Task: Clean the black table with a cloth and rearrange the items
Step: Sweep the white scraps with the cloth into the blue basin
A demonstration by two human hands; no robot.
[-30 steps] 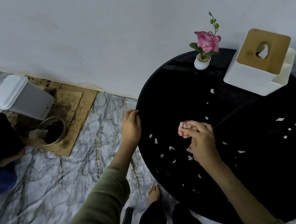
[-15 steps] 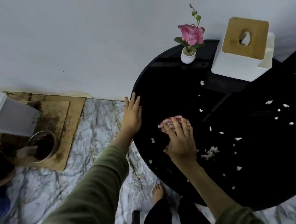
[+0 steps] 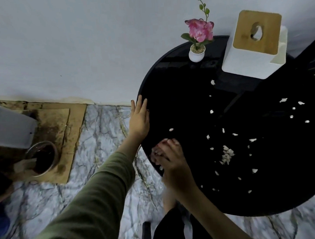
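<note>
Right hand (image 3: pixel 173 161) presses cloth (image 3: pixel 157 151) onto black table (image 3: pixel 179 107).

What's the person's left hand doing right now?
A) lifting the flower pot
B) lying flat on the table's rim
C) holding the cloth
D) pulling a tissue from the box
B: the left hand lies with straight fingers on the black table's left rim, while the right hand presses the cloth.
</note>
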